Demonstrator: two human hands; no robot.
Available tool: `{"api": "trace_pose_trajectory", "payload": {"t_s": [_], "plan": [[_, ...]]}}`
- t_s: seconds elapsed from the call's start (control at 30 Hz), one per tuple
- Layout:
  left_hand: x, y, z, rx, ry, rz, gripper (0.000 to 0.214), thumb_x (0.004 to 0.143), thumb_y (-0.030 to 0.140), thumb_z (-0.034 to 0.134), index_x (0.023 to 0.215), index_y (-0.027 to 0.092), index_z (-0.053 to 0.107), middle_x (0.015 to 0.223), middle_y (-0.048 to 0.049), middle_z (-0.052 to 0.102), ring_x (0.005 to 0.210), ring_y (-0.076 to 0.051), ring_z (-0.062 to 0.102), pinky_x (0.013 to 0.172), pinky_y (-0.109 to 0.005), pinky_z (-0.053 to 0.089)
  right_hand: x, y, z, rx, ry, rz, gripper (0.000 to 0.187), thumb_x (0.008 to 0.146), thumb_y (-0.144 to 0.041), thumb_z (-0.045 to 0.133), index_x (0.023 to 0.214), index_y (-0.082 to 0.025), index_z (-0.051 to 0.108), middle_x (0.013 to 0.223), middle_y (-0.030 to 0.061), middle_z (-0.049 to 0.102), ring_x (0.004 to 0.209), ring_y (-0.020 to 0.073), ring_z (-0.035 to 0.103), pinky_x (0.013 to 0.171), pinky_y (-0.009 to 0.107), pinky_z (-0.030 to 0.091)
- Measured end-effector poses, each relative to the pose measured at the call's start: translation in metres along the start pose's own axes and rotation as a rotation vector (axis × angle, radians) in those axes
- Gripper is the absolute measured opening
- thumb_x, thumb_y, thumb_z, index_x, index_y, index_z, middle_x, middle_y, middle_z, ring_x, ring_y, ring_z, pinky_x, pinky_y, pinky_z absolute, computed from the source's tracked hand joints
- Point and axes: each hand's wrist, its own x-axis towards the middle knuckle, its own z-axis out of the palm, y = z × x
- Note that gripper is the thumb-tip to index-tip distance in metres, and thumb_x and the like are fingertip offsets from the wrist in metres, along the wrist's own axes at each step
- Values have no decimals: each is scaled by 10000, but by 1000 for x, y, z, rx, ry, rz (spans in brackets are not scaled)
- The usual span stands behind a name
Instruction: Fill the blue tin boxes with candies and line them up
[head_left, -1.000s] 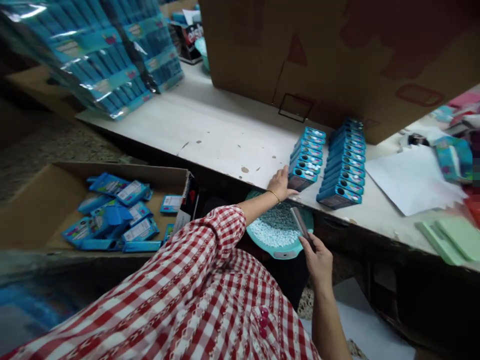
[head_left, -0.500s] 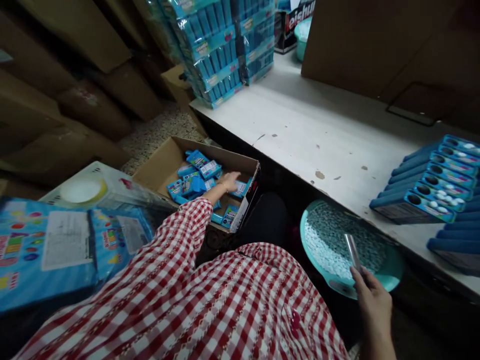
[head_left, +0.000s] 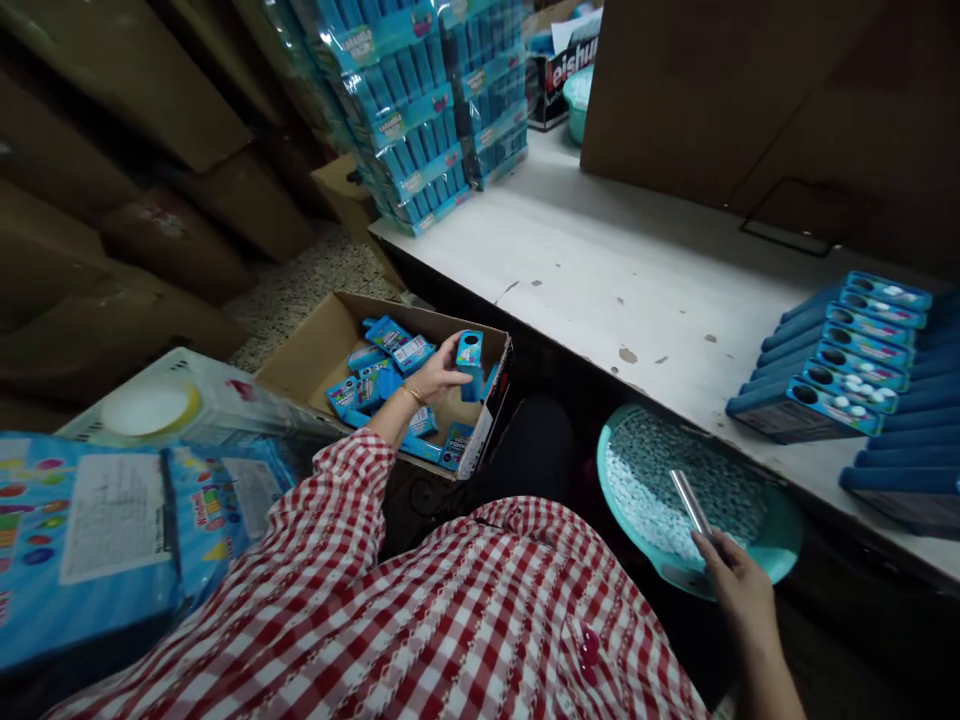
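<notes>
Holding one blue box [head_left: 470, 358] over the left carton [head_left: 311, 345] in left hand [head_left: 433, 376], scoop [head_left: 688, 500] in right hand [head_left: 739, 592]; leaving loose boxes [head_left: 375, 368] inside, with filled rows [head_left: 840, 368] on the right table [head_left: 600, 260].

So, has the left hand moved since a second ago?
Yes. The left hand quit the table edge beside the rows of blue boxes and is now down over the cardboard box on the floor, gripping a small blue packet.

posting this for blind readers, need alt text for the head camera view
A person's left hand holds a small blue box over a cardboard carton of blue packs. The right hand holds a silvery metal strip above a teal basin of white pellets, beside a white table with rows of blue boxes.
</notes>
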Motion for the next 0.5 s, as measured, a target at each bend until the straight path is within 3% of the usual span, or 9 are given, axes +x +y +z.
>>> {"api": "trace_pose_trajectory", "payload": {"t_s": [0.13,0.2,0.27,0.4,0.5], "plan": [[-12,40,75,-370,-261,66,959,428,291,834,1254,273,345,1216,-85,508,1056,-248,530,867,-364,437,8,1,6,-178,-55,-159,500,728,-443,474,1049,-102,647,941,123,673,879,270,607,753,351,469],[-18,41,112,-463,-371,-24,967,375,267,859,1219,258,387,1122,-74,560,972,-229,565,803,-330,457,7,-7,-1,-390,-21,-243,410,799,-269,392,1085,-98,630,1015,141,647,924,245,595,777,324,451],[-26,30,143,-498,-459,-196,838,381,256,860,1125,207,478,987,-53,605,858,-193,587,749,-296,458,5,-15,-13,-617,30,-248,423,807,-119,330,1129,-102,604,1037,153,625,920,219,592,746,288,438],[-50,1,182,-450,-583,-540,490,497,257,824,893,140,559,771,-10,627,695,-128,585,704,-261,445,6,-28,-20,-797,-35,-180,391,810,-49,318,1037,-104,632,985,157,617,879,205,590,675,255,417],[-62,-10,192,-479,-527,-618,470,545,267,808,927,157,557,830,-15,645,752,-129,599,747,-267,451,14,-38,8,-719,-132,-141,376,809,-60,344,1007,-123,658,965,141,636,889,204,593,704,252,421]]}}
